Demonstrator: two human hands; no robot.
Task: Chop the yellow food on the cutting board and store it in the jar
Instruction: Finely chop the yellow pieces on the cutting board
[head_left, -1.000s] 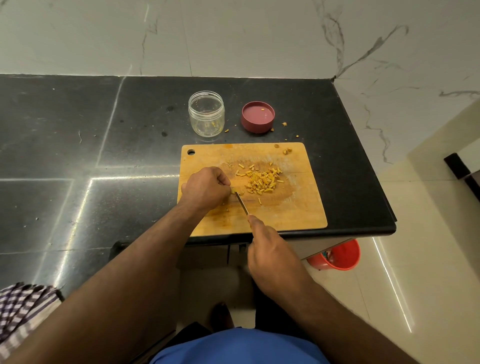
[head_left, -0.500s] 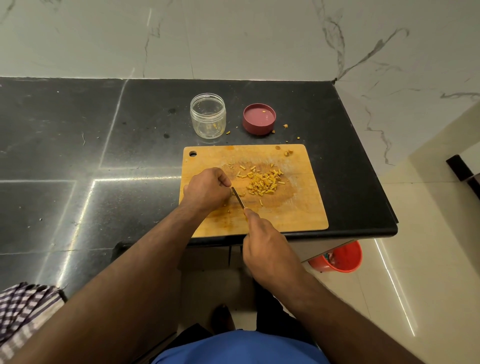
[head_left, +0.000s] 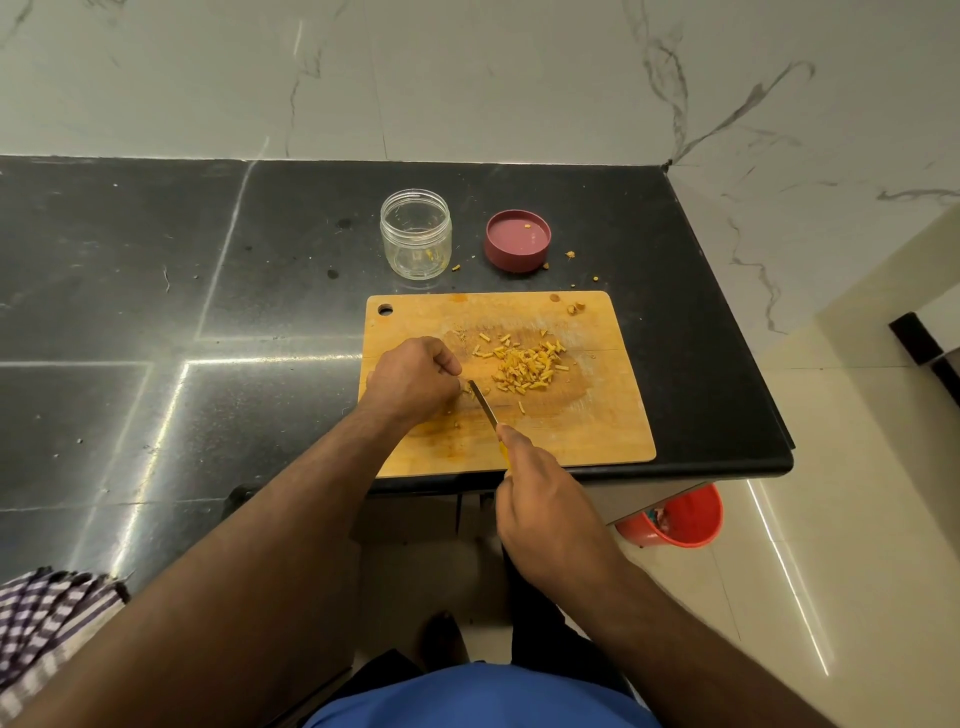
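A wooden cutting board (head_left: 597, 426) lies on the black counter with a pile of chopped yellow food (head_left: 524, 366) near its middle. My left hand (head_left: 413, 379) rests curled on the board's left part, its fingertips pinching a small yellow piece right beside the blade. My right hand (head_left: 540, 499) grips the handle of a knife (head_left: 483, 402), whose blade points up-left toward my left fingers. An open clear jar (head_left: 415, 234) stands behind the board, almost empty. Its dark red lid (head_left: 518, 240) lies upturned to the jar's right.
Loose yellow bits lie on the counter (head_left: 208, 312) around the lid and at the board's far right corner. The counter ends just right of the board; a red bucket (head_left: 680, 519) stands on the floor below. A checked cloth (head_left: 47, 618) sits at lower left.
My right hand and the knife have shifted slightly along the board beside my left fingers. The chopped pile, jar and lid stay where they were.
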